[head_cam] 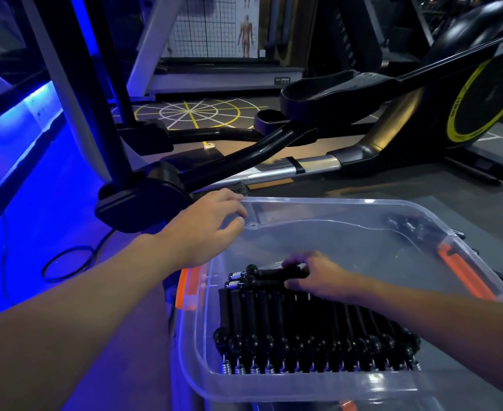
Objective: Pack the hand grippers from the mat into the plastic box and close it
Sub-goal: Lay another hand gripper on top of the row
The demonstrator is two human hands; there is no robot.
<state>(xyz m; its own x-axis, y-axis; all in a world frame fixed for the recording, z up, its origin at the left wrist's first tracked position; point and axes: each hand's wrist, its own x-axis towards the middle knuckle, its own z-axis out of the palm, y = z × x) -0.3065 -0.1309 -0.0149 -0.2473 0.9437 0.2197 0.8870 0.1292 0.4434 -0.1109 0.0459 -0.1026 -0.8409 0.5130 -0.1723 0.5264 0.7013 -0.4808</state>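
head view: the hand grippers (312, 330) are seen packed in the plastic box (363, 203), set side by side in one row along its near wall. their long axes run from the near wall toward the far one, springs at the near wall. a crosswise pair (262, 278) is laid across the far end of that row, long axis running from the box's left wall to its right, springs toward the left wall.

the right hand (318, 277) is reached into the box from its right side and is closed about the black handles of the crosswise pair, fingers over the top and thumb on the near side. whether one or both are gripped cannot be told. this hand is much the nearer to the packed row.

the left hand (205, 226) is kept at the box's far left corner, where the rim is pinched between curled fingers and thumb, so the box is judged to be steadied.

orange latches (464, 274) are seen on the box's side walls. no lid can be made out. a few loose grippers (407, 225) are glimpsed, blurred, at the box's far right corner. an elliptical trainer (303, 99) stands beyond the box, and a black cable (66, 262) is coiled on the floor to its left.
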